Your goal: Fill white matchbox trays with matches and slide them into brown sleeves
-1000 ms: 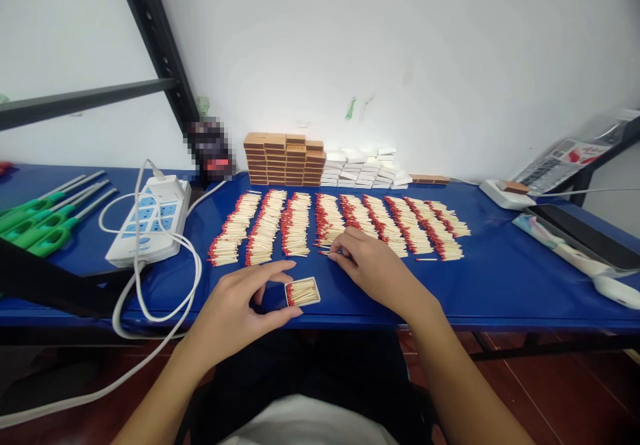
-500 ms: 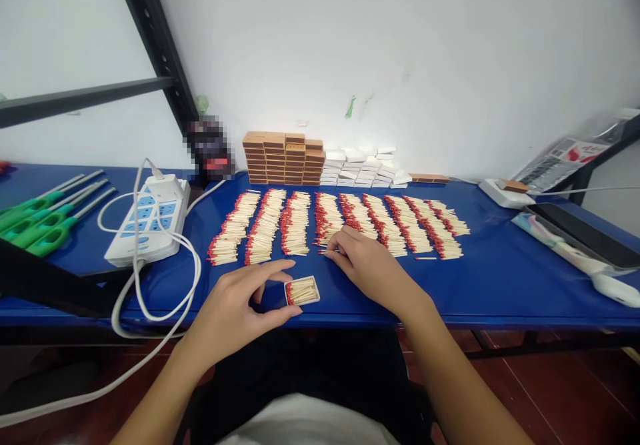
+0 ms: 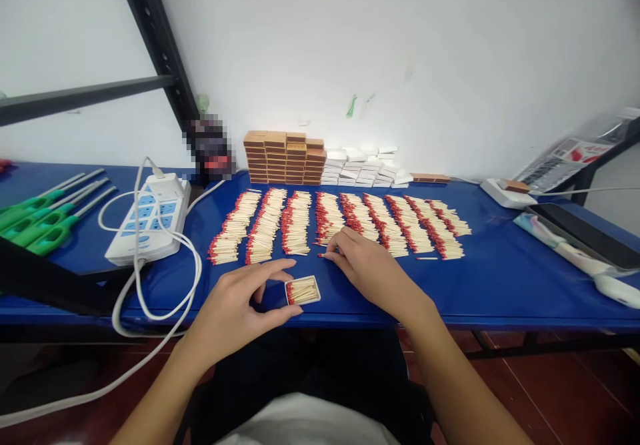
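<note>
A small white matchbox tray (image 3: pixel 311 290) filled with red-headed matches lies on the blue table near its front edge. My left hand (image 3: pixel 250 298) is around its left end, the thumb at the near side and a fingertip at the far side, index finger raised. My right hand (image 3: pixel 357 258) is closed in a pinch just beyond the tray, at the near end of a row of matches (image 3: pixel 327 215). A red match head (image 3: pixel 321 255) sticks out left of its fingertips; most of that match is hidden by the fingers.
Several match rows (image 3: pixel 265 225) spread across the blue table (image 3: pixel 480 291). Behind them stand stacked brown matchboxes (image 3: pixel 285 158) and white trays (image 3: pixel 367 168). A power strip (image 3: pixel 145 221) with cables and green-handled lighters (image 3: pixel 47 221) lie left; a phone (image 3: pixel 590 235) lies right.
Both hands keep nearly the same places. The right fingertips have shifted very slightly on the match; the tray stays where it was.
</note>
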Available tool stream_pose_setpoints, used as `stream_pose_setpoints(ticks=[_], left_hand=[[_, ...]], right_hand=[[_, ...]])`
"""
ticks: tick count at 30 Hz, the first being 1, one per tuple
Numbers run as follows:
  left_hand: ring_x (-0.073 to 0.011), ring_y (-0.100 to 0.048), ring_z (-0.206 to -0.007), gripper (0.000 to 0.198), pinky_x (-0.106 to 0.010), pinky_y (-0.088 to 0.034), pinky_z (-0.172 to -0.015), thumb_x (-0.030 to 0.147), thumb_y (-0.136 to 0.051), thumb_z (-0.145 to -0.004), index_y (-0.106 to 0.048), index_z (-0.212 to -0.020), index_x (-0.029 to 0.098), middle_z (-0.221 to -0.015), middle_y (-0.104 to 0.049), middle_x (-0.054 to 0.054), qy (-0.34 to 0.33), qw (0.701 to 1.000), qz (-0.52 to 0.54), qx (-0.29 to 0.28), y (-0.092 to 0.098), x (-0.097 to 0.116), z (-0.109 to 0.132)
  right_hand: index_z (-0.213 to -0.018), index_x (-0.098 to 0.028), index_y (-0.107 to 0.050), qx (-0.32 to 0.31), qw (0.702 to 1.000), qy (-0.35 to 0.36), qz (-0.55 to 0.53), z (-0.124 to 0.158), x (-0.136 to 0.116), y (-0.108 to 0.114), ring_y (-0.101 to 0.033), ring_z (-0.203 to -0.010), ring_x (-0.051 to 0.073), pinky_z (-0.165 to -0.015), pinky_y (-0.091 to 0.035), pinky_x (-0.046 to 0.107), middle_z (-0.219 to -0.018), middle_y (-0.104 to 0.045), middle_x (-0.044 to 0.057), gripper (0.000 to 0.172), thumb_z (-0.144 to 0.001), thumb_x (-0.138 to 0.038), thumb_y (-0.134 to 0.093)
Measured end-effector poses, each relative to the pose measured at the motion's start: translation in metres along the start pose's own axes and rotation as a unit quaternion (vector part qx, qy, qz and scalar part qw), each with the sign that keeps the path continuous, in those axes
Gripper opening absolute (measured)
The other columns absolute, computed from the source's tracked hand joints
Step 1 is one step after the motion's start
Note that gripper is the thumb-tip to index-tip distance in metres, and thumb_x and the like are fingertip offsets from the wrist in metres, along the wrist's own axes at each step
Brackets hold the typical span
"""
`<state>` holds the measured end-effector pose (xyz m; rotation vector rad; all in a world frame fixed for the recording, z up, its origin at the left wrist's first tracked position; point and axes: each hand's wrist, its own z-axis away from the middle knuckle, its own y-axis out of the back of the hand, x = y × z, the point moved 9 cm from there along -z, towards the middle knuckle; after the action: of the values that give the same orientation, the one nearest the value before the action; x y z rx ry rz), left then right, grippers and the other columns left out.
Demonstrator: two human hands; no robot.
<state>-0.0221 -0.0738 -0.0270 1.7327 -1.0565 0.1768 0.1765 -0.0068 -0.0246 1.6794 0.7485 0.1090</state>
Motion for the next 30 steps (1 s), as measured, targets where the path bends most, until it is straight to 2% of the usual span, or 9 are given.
stream_pose_setpoints(ticks=[6, 12, 16, 18, 23, 30], left_hand=[[-0.01, -0.051, -0.065, 0.062, -0.025, -0.054, -0.073, 0.033, -0.086, -0.092, -0.06, -0.148, 0.034, -0.115, -0.081, 0.003, 0.003, 1.0, 0.004, -0.004, -0.0009, -0.0011, -0.0003], [-0.0104, -0.052, -0.066, 0.062, -0.026, -0.054, -0.074, 0.032, -0.086, -0.092, -0.06, -0.149, 0.032, -0.115, -0.082, 0.002, 0.005, 1.0, 0.002, -0.005, -0.001, -0.0008, -0.0007], [-0.0104, -0.052, -0.066, 0.063, -0.025, -0.054, -0.073, 0.031, -0.087, -0.091, -0.06, -0.148, 0.033, -0.115, -0.082, 0.003, 0.001, 1.0, 0.003, -0.002, -0.0001, 0.0004, -0.0009], [-0.0103, -0.052, -0.066, 0.062, -0.025, -0.055, -0.074, 0.031, -0.087, -0.091, -0.06, -0.148, 0.033, -0.115, -0.082, 0.003, 0.003, 1.0, 0.001, -0.003, -0.0002, -0.0001, -0.0009], [-0.01, -0.052, -0.065, 0.061, -0.025, -0.055, -0.073, 0.032, -0.086, -0.092, -0.061, -0.148, 0.032, -0.114, -0.082, 0.003, 0.001, 1.0, -0.004, -0.003, -0.0004, 0.0002, -0.0006], [-0.0104, -0.051, -0.066, 0.063, -0.025, -0.055, -0.073, 0.03, -0.086, -0.092, -0.06, -0.149, 0.032, -0.115, -0.081, 0.002, -0.001, 1.0, -0.004, -0.003, -0.0007, 0.0002, -0.0015]], right_hand=[[-0.102, -0.023, -0.059, -0.011, 0.999, 0.007, -0.043, 0.0005, 0.0016, 0.0009, -0.068, -0.091, 0.021, -0.079, -0.05, 0.033, -0.107, -0.069, 0.004, 0.007, -0.109, -0.022, -0.06], [-0.1, -0.023, -0.059, -0.008, 1.0, 0.003, -0.012, 0.0002, 0.0041, -0.002, -0.068, -0.088, 0.022, -0.074, -0.049, 0.033, -0.105, -0.069, 0.005, 0.01, -0.11, -0.021, -0.057], [-0.108, -0.023, -0.06, 0.006, 1.0, 0.012, -0.018, 0.0007, 0.0032, 0.0015, -0.07, -0.092, 0.022, -0.076, -0.051, 0.033, -0.112, -0.069, 0.006, 0.002, -0.109, -0.021, -0.059], [-0.11, -0.023, -0.061, 0.005, 1.0, 0.016, -0.016, 0.0005, 0.0028, 0.0018, -0.071, -0.094, 0.022, -0.078, -0.051, 0.033, -0.114, -0.069, 0.006, 0.004, -0.11, -0.022, -0.058], [-0.101, -0.021, -0.062, 0.001, 1.0, 0.01, 0.008, -0.0007, 0.0028, -0.0003, -0.069, -0.087, 0.021, -0.073, -0.049, 0.033, -0.106, -0.068, 0.005, 0.009, -0.11, -0.022, -0.058], [-0.102, -0.021, -0.062, 0.01, 0.999, 0.012, 0.039, -0.0009, 0.0043, -0.0039, -0.069, -0.086, 0.022, -0.072, -0.049, 0.033, -0.106, -0.067, 0.005, 0.009, -0.11, -0.022, -0.058]])
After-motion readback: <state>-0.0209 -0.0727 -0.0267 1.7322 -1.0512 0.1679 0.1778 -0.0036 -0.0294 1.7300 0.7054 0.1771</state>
